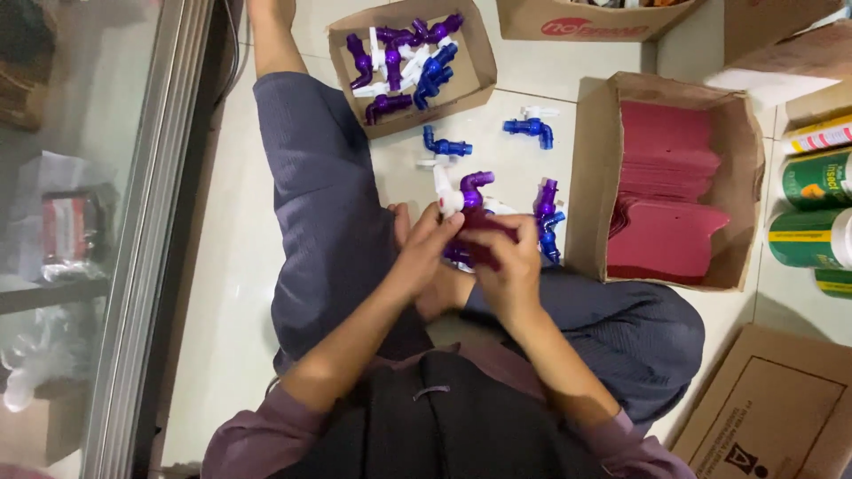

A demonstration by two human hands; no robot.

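I sit on a tiled floor with my legs folded. My left hand [424, 251] and my right hand [508, 266] meet over my lap, both gripping a dark red card [482, 232] with a purple plastic tap [471, 191] at its top. The tap has a white handle. Beside my right hand lie two more taps [548, 215], purple and blue. Fingers hide most of the card.
An open carton [476, 64] of purple and blue taps stands ahead. Loose blue taps [531, 129] lie on the floor [501, 164]. A carton [745, 168] of dark red cards stands at right. Green cans [816, 208] and flat cardboard [772, 404] lie farther right; a metal rail [146, 239] runs at left.
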